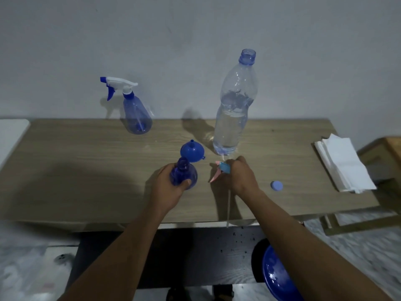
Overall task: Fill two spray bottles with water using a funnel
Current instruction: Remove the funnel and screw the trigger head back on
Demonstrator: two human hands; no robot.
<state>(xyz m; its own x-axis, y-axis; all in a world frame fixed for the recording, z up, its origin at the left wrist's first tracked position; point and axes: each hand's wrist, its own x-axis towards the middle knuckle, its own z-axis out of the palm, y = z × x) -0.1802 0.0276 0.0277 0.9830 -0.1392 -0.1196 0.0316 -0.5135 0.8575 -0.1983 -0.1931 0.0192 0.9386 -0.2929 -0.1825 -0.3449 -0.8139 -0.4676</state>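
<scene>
My left hand grips an open blue spray bottle standing on the wooden table. My right hand holds its removed spray head, pink trigger pointing left, with the dip tube trailing toward the table's front edge. A blue funnel lies upside down just behind the open bottle. A second blue spray bottle, with a white and blue spray head on, stands at the back left. A tall clear water bottle, uncapped and about half full, stands at the back right of centre.
The water bottle's blue cap lies right of my right hand. A stack of white paper napkins sits at the table's right end. A blue round object is below the table's front edge. A wall rises behind the table.
</scene>
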